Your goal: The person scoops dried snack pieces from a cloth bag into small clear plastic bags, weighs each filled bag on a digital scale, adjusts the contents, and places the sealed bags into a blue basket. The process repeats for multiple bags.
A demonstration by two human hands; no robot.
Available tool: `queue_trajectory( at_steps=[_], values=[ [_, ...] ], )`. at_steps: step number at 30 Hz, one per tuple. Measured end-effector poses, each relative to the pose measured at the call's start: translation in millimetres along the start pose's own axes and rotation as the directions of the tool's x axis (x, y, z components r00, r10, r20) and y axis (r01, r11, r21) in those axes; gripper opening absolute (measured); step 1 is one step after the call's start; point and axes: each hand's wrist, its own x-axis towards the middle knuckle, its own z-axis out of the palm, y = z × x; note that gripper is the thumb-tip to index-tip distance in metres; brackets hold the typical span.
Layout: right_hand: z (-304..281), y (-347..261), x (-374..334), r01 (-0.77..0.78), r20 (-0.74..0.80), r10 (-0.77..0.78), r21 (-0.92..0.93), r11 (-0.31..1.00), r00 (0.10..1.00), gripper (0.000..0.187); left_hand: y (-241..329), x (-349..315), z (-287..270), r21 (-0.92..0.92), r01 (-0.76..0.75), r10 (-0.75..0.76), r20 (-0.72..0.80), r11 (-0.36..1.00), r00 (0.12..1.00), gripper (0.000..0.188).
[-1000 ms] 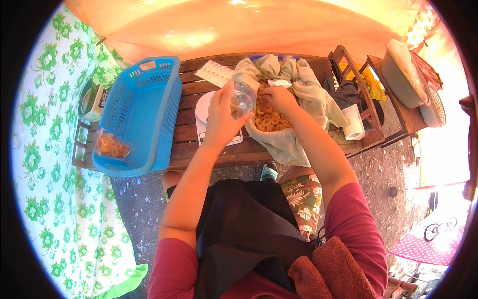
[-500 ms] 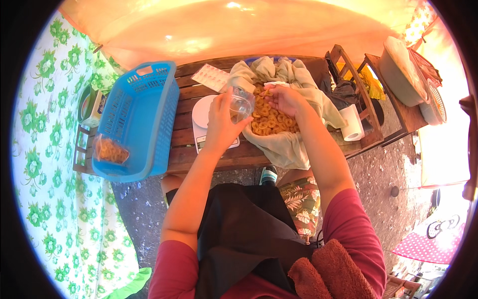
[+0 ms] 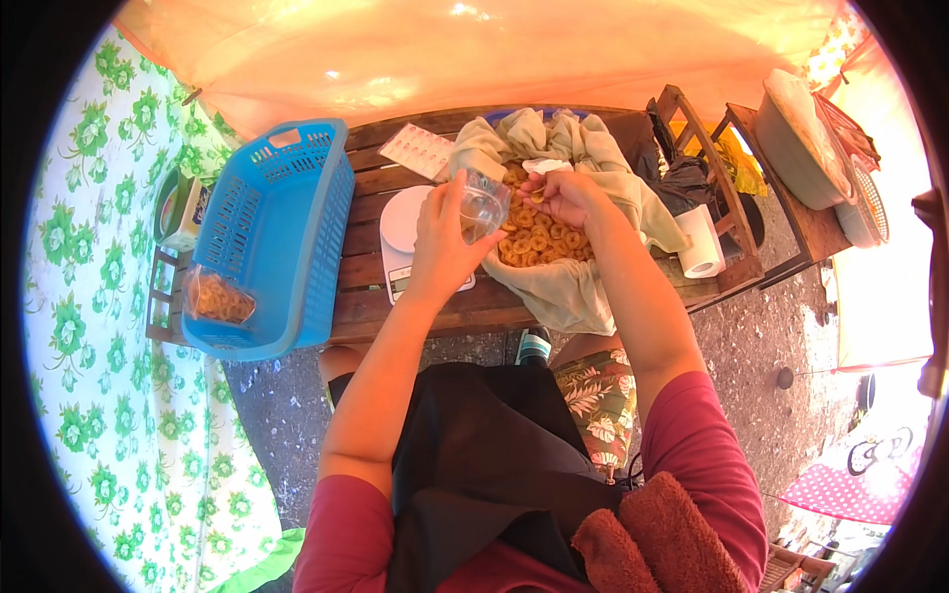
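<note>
My left hand [image 3: 442, 232] grips a clear plastic bag [image 3: 485, 206] by its side, with the bag's mouth spread above the scale's edge. Just right of it, my right hand [image 3: 561, 198] has its fingers closed around a few golden ring-shaped snacks, partly hidden by the hand. Below both hands lies a heap of the same ring-shaped snacks [image 3: 539, 242], in a container lined with a pale green cloth [image 3: 573, 296]. A white kitchen scale [image 3: 400, 222] sits behind my left wrist.
A blue plastic basket [image 3: 321, 257] on the left holds one filled bag of snacks [image 3: 219, 296]. A patterned flat pack [image 3: 418, 150] lies on the slatted wooden table [image 3: 368, 212]. To the right are a paper roll [image 3: 702, 242], black plastic bags [image 3: 684, 186] and a grey basin [image 3: 803, 148].
The right hand has shifted slightly, staying over the snack heap near the bag. The plastic bag has tipped a little in the left hand, which stays almost in place.
</note>
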Motion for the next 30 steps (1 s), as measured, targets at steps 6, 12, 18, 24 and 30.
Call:
queue_trajectory(
  at_steps=[6,12,18,24,30],
  values=[
    [36.9,-15.2,-32.4,0.246,0.131,-0.243,-0.007,0.969,0.961,0.028,-2.9,-1.1,5.7,0.097,-0.056,0.059,-0.029,0.994,0.998,0.090],
    [90.8,-15.5,-64.1,0.407,0.175,-0.369,-0.319,0.856,0.913,0.040,1.2,5.8,9.7,0.111,-0.030,0.033,-0.027,0.993,0.999,0.089],
    [68.8,-24.4,-57.6,0.396,0.101,-0.383,-0.283,0.874,0.918,0.047,1.5,10.6,9.0,0.069,-0.060,0.064,-0.057,0.996,0.996,0.088],
    [24.6,17.4,-11.5,0.222,0.205,-0.161,-0.970,0.099,0.965,0.037,-1.7,13.1,-7.6,0.058,0.023,-0.019,-0.076,0.998,0.997,0.088],
    [5.4,40.1,12.2,0.216,0.227,-0.120,-0.971,-0.101,0.966,0.033,-2.1,8.5,-13.6,0.077,0.032,-0.026,-0.078,0.997,0.997,0.089]
  ],
)
